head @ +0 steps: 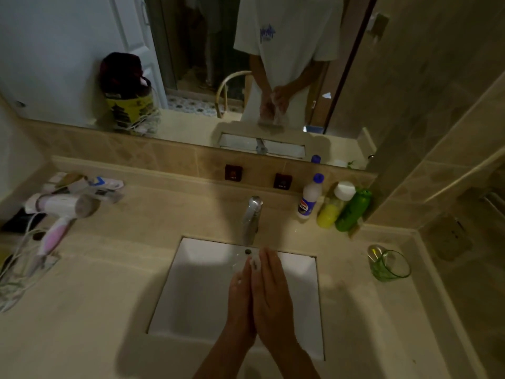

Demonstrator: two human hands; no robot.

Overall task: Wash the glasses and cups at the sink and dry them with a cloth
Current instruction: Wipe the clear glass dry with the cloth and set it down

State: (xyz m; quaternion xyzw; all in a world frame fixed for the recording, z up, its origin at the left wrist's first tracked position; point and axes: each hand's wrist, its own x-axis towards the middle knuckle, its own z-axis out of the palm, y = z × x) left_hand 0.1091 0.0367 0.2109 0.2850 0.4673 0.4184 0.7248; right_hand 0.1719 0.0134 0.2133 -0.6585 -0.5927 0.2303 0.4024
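Glass: a clear glass [255, 262] sits pressed between the two palms over the sink [191, 283], just below the tap [252, 217]; only its top end shows past the fingertips.
Left hand [240, 296]: fingers straight, palm flat against the glass's left side.
Right hand [272, 294]: fingers straight and together, palm flat against the glass's right side, lying partly over the left hand.
Green cup [389, 265]: transparent, standing upright on the counter [95, 310] to the right of the sink, well apart from the hands.
Bottles: a white bottle with a blue cap [310, 196], a yellow bottle with a white cap [334, 206] and a green bottle [354, 210] stand close together behind the sink's right corner.
Hairdryer [62, 212]: white and pink, lying on the counter's left side with its cord beside it.
Mirror [82, 50]: shows the person's pale shirt and both hands held together.
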